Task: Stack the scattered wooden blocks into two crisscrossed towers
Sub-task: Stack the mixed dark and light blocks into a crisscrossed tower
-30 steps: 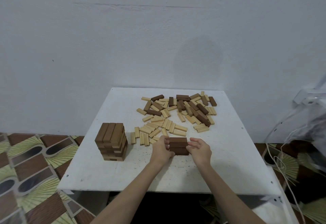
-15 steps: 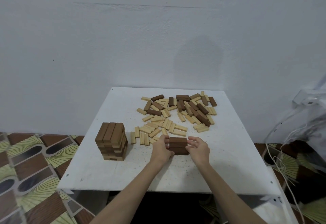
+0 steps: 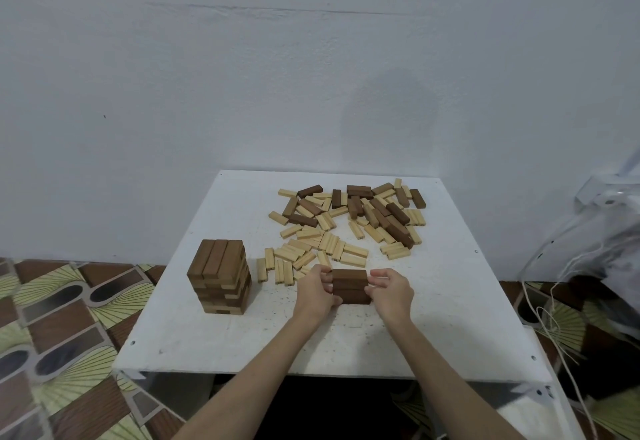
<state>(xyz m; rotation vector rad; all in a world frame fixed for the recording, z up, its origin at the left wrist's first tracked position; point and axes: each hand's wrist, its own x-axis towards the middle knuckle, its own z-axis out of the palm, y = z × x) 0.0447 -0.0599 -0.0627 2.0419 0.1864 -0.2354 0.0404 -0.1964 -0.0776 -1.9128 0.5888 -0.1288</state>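
Just below the middle of the frame, a low bundle of dark brown wooden blocks [image 3: 349, 286] sits on the white square tabletop [image 3: 450, 301]. It looks like the base of the second tower: three long blocks side by side, with perhaps another layer beneath, though the side is too dark to count. The left hand [image 3: 313, 292] curls against its left end and the right hand [image 3: 389, 292] against its right end, fingers bent round the block ends, so both hands clamp the bundle between them and seem to be squaring it up.

At the left of the table stands the finished-looking first tower of crisscrossed brown and pale blocks [image 3: 220, 280], several layers high, its top row of three brown blocks running away from the camera.

Most of the work seems left to do. A wide scatter of pale and dark loose wooden blocks [image 3: 346, 225] lies above the hands, toward the table's far edge, some overlapping, none stacked.

At the frame's lower left lies patterned floor tile [image 3: 52, 318].
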